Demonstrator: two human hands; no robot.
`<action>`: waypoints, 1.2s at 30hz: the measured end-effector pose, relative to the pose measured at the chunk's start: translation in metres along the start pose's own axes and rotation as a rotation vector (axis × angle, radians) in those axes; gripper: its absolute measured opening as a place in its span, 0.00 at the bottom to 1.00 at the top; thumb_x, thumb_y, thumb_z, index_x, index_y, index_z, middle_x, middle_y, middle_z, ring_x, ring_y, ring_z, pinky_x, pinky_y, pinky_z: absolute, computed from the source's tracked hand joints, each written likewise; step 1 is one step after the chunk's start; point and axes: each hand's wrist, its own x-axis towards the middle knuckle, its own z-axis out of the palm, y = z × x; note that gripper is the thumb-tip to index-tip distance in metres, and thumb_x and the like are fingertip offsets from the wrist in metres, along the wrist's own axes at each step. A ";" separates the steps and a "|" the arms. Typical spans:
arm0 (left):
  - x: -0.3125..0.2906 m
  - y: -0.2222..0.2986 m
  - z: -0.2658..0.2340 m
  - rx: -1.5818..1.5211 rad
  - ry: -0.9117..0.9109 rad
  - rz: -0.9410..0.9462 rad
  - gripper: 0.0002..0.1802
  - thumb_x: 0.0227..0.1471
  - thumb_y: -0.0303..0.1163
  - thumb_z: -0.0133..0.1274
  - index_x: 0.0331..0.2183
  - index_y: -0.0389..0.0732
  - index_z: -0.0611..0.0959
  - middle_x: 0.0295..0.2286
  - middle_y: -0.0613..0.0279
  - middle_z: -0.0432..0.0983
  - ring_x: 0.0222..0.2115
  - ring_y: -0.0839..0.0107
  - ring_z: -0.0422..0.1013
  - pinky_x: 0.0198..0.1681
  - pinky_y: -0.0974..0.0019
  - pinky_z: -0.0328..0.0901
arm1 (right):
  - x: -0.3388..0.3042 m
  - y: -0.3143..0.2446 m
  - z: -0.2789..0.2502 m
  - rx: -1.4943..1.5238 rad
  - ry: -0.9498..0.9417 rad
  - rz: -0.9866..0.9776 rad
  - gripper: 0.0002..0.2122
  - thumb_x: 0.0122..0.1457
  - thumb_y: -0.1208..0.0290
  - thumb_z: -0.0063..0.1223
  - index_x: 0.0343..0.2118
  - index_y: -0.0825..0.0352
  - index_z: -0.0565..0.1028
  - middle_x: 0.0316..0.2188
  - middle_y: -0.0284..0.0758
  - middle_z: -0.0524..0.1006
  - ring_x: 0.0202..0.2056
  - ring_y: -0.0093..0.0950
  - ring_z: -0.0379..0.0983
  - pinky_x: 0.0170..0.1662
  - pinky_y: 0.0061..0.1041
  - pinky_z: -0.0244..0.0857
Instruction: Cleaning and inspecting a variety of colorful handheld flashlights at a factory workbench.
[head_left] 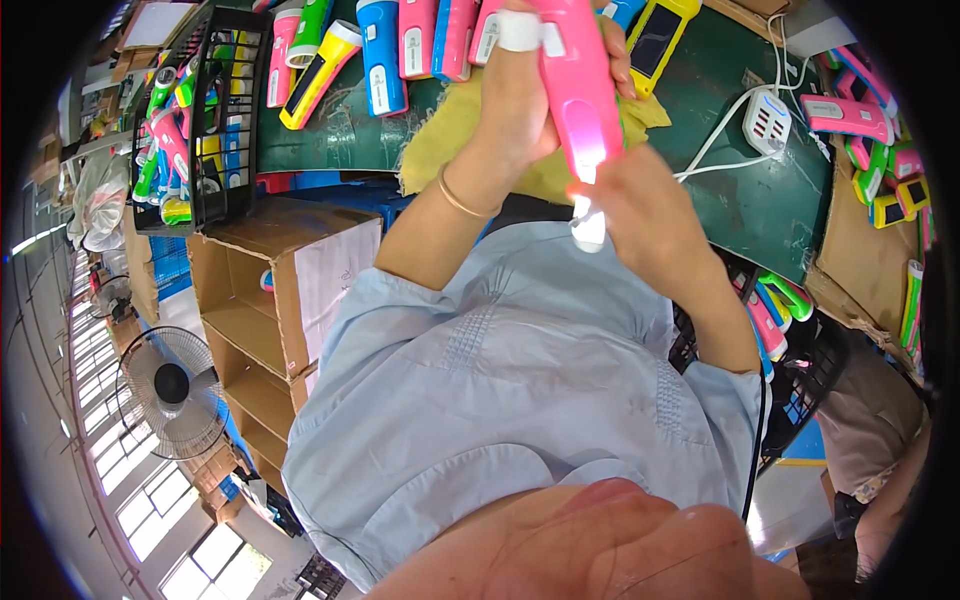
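Observation:
A pink flashlight (578, 85) is raised in front of me above the green table. My left hand (518, 110) wraps round its upper body, with fingertips showing on the far side and a white cover on the thumb. At the flashlight's lower end my right hand (645, 215) is closed, slightly blurred. A glowing white tip (588, 232) sticks out below its fingers; whether it belongs to the flashlight I cannot tell. Beneath the hands a yellow cloth (440, 140) lies on the table.
Several colourful flashlights, including a blue one (382, 60), line the table's far side. A black basket (215, 130) of flashlights stands left. A white multi-port charger (767, 122) with cables lies right, near a cardboard box (870, 260). Cardboard shelves (250, 300) and a fan (172, 385) are at left.

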 end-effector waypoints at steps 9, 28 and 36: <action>-0.019 -0.021 -0.005 -0.303 -0.170 0.090 0.33 0.48 0.62 0.42 0.37 0.39 0.70 0.29 0.58 0.70 0.24 0.67 0.67 0.25 0.67 0.63 | 0.009 -0.026 0.009 -0.064 0.304 0.307 0.29 0.32 0.65 0.68 0.41 0.68 0.71 0.24 0.35 0.65 0.23 0.31 0.63 0.25 0.23 0.59; -0.068 -0.023 -0.016 0.897 -0.037 0.066 0.41 0.39 0.41 0.63 0.48 0.32 0.61 0.40 0.52 0.69 0.40 0.64 0.68 0.42 0.65 0.63 | -0.047 0.011 -0.005 0.415 0.180 0.732 0.07 0.55 0.74 0.46 0.27 0.72 0.73 0.21 0.34 0.69 0.24 0.24 0.66 0.29 0.19 0.58; -0.059 -0.012 -0.003 0.958 0.060 -0.065 0.32 0.44 0.33 0.58 0.46 0.31 0.60 0.34 0.53 0.70 0.32 0.70 0.70 0.35 0.68 0.65 | -0.020 0.004 -0.009 0.366 0.180 0.651 0.07 0.56 0.73 0.46 0.26 0.72 0.71 0.20 0.34 0.69 0.23 0.22 0.65 0.27 0.19 0.57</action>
